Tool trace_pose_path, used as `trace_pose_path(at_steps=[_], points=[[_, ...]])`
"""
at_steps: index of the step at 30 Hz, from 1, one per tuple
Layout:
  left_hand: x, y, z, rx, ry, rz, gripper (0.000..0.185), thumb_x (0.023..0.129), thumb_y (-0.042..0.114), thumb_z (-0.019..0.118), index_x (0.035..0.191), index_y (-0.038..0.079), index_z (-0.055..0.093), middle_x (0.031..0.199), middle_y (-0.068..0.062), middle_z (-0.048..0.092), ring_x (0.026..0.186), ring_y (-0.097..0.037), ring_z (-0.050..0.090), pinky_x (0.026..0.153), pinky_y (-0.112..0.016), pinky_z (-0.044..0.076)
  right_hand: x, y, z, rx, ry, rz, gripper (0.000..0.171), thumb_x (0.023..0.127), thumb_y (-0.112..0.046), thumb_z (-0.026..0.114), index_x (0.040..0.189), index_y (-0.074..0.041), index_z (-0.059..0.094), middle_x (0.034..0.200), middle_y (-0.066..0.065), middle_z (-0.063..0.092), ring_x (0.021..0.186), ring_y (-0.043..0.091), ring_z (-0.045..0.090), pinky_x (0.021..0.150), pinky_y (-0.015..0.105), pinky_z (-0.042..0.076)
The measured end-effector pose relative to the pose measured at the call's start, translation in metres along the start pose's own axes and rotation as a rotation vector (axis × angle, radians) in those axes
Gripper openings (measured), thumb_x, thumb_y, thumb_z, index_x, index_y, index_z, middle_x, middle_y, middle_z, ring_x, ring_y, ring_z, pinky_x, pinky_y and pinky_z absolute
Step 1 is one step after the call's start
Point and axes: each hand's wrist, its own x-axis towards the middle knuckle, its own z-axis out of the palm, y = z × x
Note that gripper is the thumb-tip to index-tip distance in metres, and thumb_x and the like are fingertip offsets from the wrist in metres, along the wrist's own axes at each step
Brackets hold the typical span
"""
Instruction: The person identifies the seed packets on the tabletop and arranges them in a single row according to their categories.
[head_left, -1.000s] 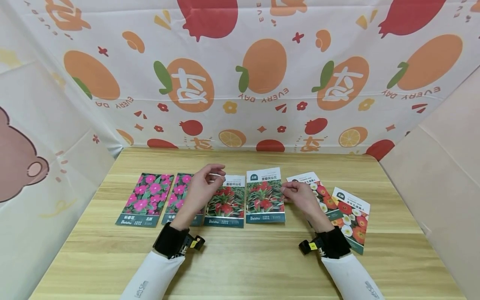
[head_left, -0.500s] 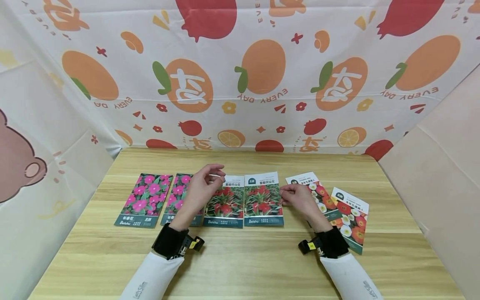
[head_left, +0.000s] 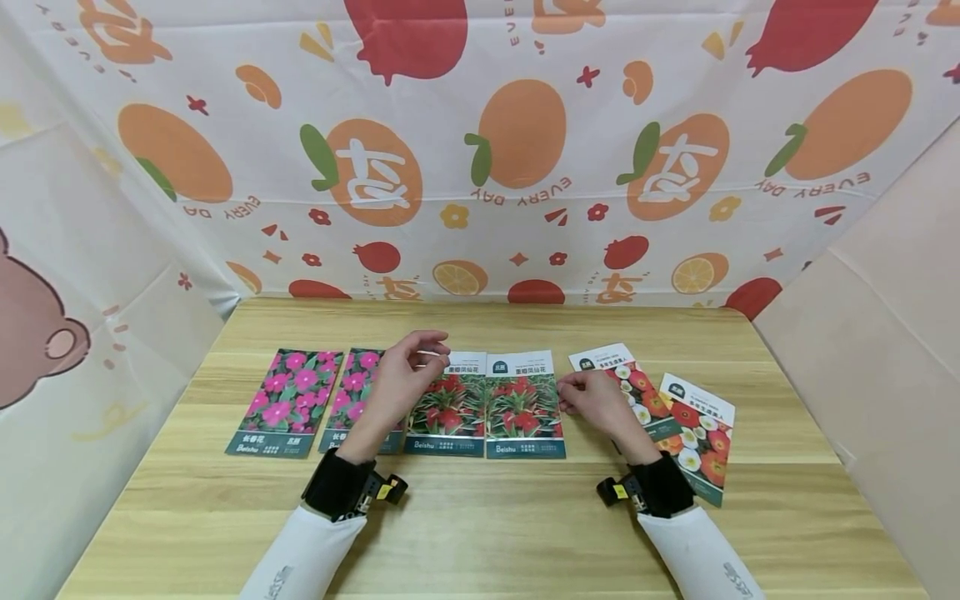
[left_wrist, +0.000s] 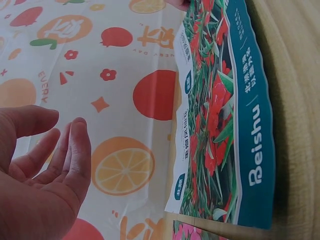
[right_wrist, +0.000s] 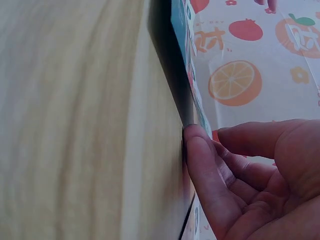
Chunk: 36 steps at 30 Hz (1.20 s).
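My right hand (head_left: 596,398) pinches the right edge of a red-flowered seed packet (head_left: 522,408); in the right wrist view the thumb (right_wrist: 240,137) is above the edge and a fingertip (right_wrist: 196,134) below it. The packet's left edge meets a second red-flowered packet (head_left: 450,417), partly covered by my left hand (head_left: 405,367). That left hand holds nothing; its fingers are loosely bent above the packets, and in the left wrist view the thumb (left_wrist: 37,119) stands apart from the fingertips.
Two pink-flowered packets (head_left: 287,400) lie at the left, one partly behind the left forearm. Two poppy packets, one near the right hand (head_left: 645,396) and one farther right (head_left: 701,433), lie tilted and overlapping. A fruit-print sheet (head_left: 517,225) hangs behind the wooden table (head_left: 495,525).
The packet at my right hand has come down flatter and nearer, and now lines up beside the other red-flowered packet. My left hand stays almost still.
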Motion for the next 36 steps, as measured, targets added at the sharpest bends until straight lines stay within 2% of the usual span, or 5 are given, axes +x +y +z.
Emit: trace_pose_path(at_steps=[10,19,26,29,36], points=[[-0.001,-0.006,-0.003,-0.011,0.015,0.014,0.037,0.104,0.016,0.064,0.140,0.012,0.061,0.123,-0.017,0.068,0.105,-0.025,0.066,0.086,-0.035,0.056,-0.001,-0.005,-0.016,-0.118,0.031,-0.047,0.025,0.106,-0.018,0.057,0.104,-0.002,0.077,0.085,0.004,0.072,0.077,0.016,0.067,0.072,0.033,0.053],[0.014,-0.055,0.001,0.020,0.030,0.072,0.041,0.105,0.040,0.061,0.145,0.027,0.057,0.123,-0.003,0.068,0.105,-0.017,0.065,0.083,-0.031,0.055,-0.011,0.012,-0.082,-0.272,0.220,0.012,0.036,0.107,-0.025,0.054,0.124,0.003,0.070,0.098,0.017,0.072,0.080,0.027,0.062,0.074,0.038,0.045],[0.000,-0.004,-0.006,-0.043,-0.003,0.014,0.041,0.105,0.024,0.063,0.143,0.012,0.058,0.124,-0.018,0.066,0.105,-0.026,0.064,0.084,-0.034,0.053,-0.015,0.027,-0.101,-0.411,0.136,0.151,0.053,0.104,-0.034,0.062,0.128,0.013,0.061,0.120,0.032,0.064,0.093,0.038,0.059,0.083,0.052,0.050],[-0.001,0.001,-0.006,-0.021,0.008,-0.005,0.038,0.105,0.019,0.062,0.142,0.010,0.059,0.123,-0.018,0.067,0.104,-0.025,0.064,0.083,-0.032,0.052,-0.015,0.031,-0.102,-0.435,0.089,0.212,0.062,0.102,-0.039,0.064,0.131,0.016,0.058,0.123,0.034,0.061,0.098,0.041,0.057,0.089,0.055,0.050],[0.001,0.003,-0.006,-0.035,0.006,-0.021,0.036,0.105,0.018,0.062,0.141,0.011,0.060,0.123,-0.019,0.067,0.104,-0.028,0.064,0.083,-0.038,0.052,-0.014,0.034,-0.093,-0.479,0.034,0.232,0.058,0.095,-0.045,0.070,0.108,0.011,0.065,0.091,0.019,0.065,0.079,0.031,0.059,0.069,0.040,0.049]])
